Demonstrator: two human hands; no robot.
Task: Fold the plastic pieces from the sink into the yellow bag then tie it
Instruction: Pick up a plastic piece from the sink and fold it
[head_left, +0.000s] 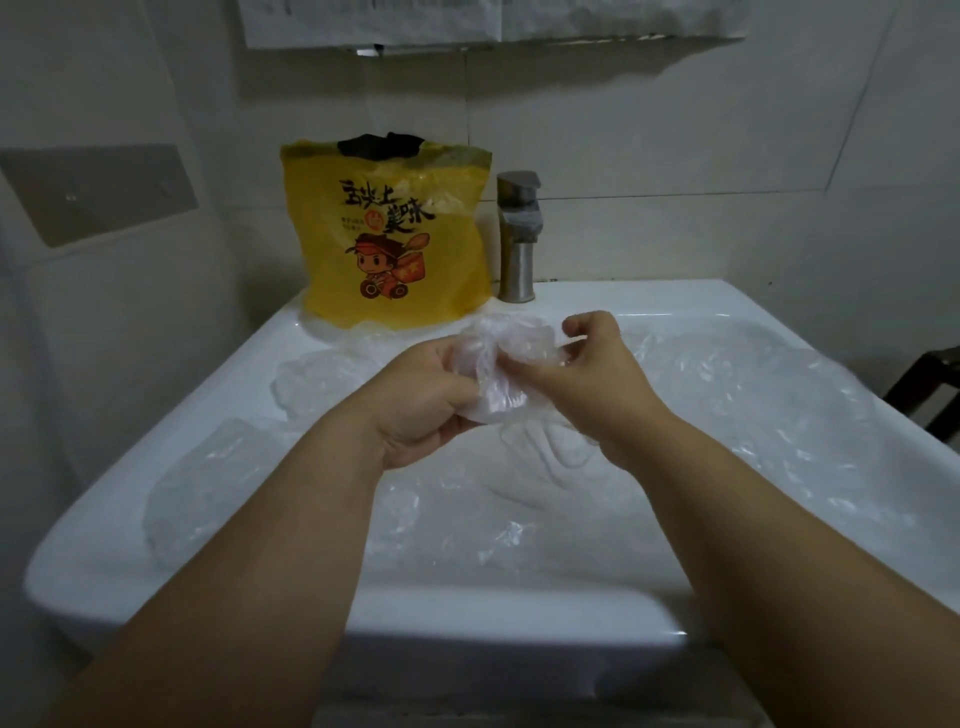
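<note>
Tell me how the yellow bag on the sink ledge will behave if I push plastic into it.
Probably floppy: the yellow bag is thin, wrinkled film, its top edge sagging. Likely light, so it may slide or tip on the glossy sink ledge unless steadied. The dark item at its mouth could block entry.

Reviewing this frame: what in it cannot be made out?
Head view only.
Contents of the yellow bag: hidden by its opaque wall.
Fold of the held plastic piece: covered by the left hand and right hand gripping it.
Bottom of the sink: under loose plastic pieces and the forearms.
Print on the wall paper: blurred, cut by the top edge.
</note>
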